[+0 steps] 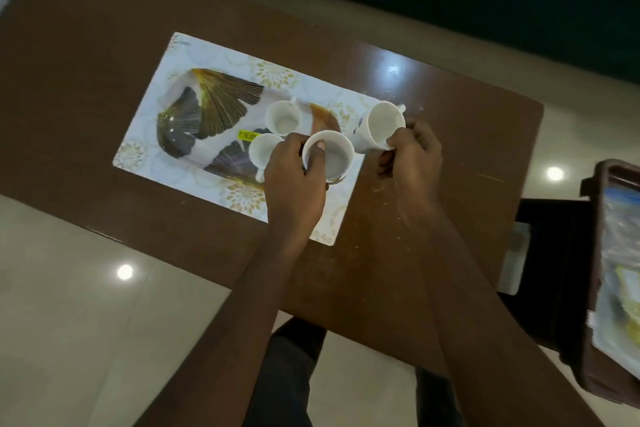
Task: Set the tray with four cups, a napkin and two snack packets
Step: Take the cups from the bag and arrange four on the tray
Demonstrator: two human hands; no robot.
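**Asha:** Forearms come up from the bottom edge, nearest of all. What is each hand doing?

**Ravi:** Her left hand [294,170] is closed around a white cup [329,158], thumb hooked over the rim, holding it above the near right part of the tray [194,55]. That rim grip looks chosen so the cup can go straight down beside the others.

**Asha:** And the other?

**Ravi:** Right hand [412,152] is wrapped round the base of a second cup [382,128], which is tilted, mouth turned towards the camera, over the tray's right end. I judge it waits its turn.

**Asha:** Count them.

**Ravi:** Four cups: two in hand, two standing on the tray, the far cup [284,118] and the near cup [265,151], close together right of centre. That leaves the tray's left half bare, probably for napkin and packets.

**Asha:** Are those anywhere?

**Ravi:** None on the tray. A brown bin [595,253] at the right holds blurred wrappers; I cannot tell what they are.
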